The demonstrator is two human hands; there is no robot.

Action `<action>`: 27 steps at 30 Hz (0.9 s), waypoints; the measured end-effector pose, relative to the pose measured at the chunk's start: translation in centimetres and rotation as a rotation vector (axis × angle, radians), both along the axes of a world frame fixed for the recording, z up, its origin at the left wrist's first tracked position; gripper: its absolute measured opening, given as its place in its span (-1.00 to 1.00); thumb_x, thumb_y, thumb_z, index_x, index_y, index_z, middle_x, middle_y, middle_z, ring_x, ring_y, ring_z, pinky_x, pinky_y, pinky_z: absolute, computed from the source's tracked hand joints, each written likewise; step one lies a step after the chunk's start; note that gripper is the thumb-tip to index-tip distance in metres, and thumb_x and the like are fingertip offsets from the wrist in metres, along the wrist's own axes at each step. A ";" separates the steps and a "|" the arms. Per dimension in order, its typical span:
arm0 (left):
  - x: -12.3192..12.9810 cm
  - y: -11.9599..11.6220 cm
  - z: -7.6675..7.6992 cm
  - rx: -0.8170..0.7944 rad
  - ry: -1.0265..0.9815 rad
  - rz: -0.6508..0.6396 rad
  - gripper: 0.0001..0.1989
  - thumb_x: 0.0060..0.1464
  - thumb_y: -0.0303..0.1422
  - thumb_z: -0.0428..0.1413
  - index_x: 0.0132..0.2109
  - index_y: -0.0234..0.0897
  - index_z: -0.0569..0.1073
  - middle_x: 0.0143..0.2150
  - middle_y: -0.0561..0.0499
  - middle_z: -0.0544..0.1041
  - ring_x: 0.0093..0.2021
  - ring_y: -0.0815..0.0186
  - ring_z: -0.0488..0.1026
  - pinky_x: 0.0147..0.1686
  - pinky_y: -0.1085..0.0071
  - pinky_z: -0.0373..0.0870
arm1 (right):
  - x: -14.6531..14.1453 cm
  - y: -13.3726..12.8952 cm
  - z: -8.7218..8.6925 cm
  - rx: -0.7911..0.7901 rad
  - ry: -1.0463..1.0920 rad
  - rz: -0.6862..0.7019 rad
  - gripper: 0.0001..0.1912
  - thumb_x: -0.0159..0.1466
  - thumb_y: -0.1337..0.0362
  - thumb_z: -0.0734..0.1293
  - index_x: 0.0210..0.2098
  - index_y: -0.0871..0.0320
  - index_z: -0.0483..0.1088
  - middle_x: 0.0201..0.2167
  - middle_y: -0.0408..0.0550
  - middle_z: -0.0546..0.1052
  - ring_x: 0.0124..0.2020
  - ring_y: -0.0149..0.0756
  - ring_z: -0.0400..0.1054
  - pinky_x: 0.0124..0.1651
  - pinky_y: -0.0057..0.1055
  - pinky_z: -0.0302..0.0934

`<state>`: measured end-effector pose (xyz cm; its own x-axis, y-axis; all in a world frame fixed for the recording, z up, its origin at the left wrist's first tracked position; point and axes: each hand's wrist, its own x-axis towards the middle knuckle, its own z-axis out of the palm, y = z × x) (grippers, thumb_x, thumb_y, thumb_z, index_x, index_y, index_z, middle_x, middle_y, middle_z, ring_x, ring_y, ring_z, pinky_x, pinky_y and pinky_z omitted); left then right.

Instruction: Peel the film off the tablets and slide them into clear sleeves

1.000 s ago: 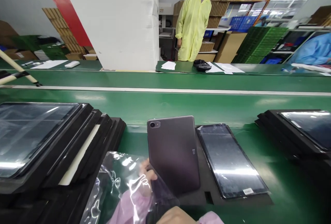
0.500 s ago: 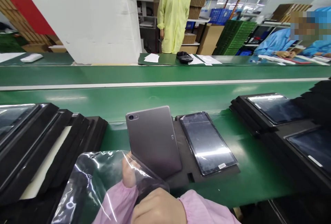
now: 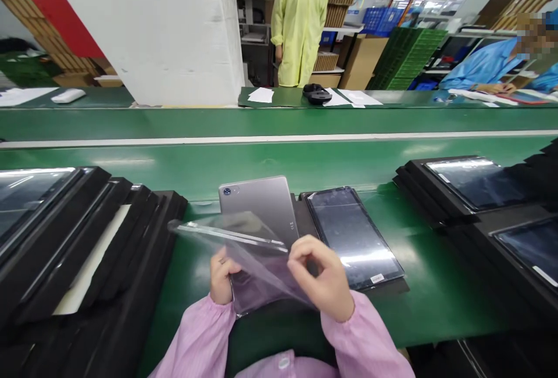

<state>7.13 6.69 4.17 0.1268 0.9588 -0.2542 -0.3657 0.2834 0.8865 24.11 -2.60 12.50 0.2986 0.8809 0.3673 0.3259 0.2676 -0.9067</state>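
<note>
My left hand (image 3: 222, 276) grips the lower left edge of a grey tablet (image 3: 257, 200), its back and camera facing up. Across the tablet's lower part lies a clear plastic film (image 3: 244, 241), with a raised, folded edge. My right hand (image 3: 320, 273) pinches the film at the tablet's right side, thumb against fingers. Beside it, a second tablet (image 3: 349, 227) rests screen up on a black tray (image 3: 303, 209), a small white label at its lower corner.
Stacked black trays (image 3: 143, 238) with tablets stand on the left; more trays (image 3: 418, 198) with tablets (image 3: 475, 180) are on the right. Beyond the green bench (image 3: 270, 157) stands a person in a yellow coat (image 3: 300, 23). A co-worker in blue (image 3: 483, 64) works at far right.
My right hand has risen from low in front of me to the tablet's right side. The film has swung from the left over the tablet. My left hand still holds the tablet.
</note>
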 end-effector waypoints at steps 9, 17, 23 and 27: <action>0.5 0.0 0.2 0.006 -0.061 -0.028 -0.76 -0.46 -0.43 0.08 -0.51 -0.32 0.57 -0.62 0.06 0.48 -0.60 0.35 0.34 -0.56 0.46 0.25 | 5.1 3.2 -4.9 -0.314 0.308 -0.186 -0.55 0.10 0.00 0.42 -0.15 0.21 0.51 -0.33 0.04 0.57 -0.42 -0.26 0.44 -0.45 -0.37 0.35; 0.4 0.2 -0.5 0.030 -0.087 -0.052 -0.70 -0.45 -0.45 0.07 -0.46 -0.34 0.60 -0.58 0.05 0.51 -0.57 0.37 0.32 -0.52 0.46 0.24 | 4.8 3.7 -7.5 -0.392 0.351 -0.095 -0.47 0.06 0.00 0.49 -0.07 0.17 0.50 -0.19 0.08 0.61 -0.24 -0.16 0.50 -0.10 -0.19 0.42; 0.6 0.2 -0.4 0.046 -0.127 -0.085 -0.68 -0.48 -0.47 0.02 -0.48 -0.33 0.59 -0.61 0.08 0.47 -0.60 0.40 0.27 -0.57 0.48 0.17 | 4.1 3.7 -6.8 -0.401 0.365 0.022 -0.48 0.08 -0.12 0.47 -0.16 0.16 0.54 -0.16 0.10 0.64 -0.12 -0.06 0.54 0.10 -0.11 0.37; 0.7 0.2 -0.2 0.065 -0.139 -0.086 -0.69 -0.51 -0.47 0.00 -0.51 -0.33 0.58 -0.62 0.09 0.45 -0.61 0.41 0.23 -0.58 0.50 0.14 | 4.2 3.6 -6.4 -0.401 0.361 0.033 -0.46 0.07 -0.14 0.47 -0.18 0.17 0.56 -0.16 0.12 0.64 -0.11 -0.03 0.55 0.10 -0.11 0.37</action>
<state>7.82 6.85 3.99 0.2382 0.9568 -0.1668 -0.4629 0.2628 0.8465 28.29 1.00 6.11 0.3138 0.9417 -0.1212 -0.0283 -0.1183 -0.9926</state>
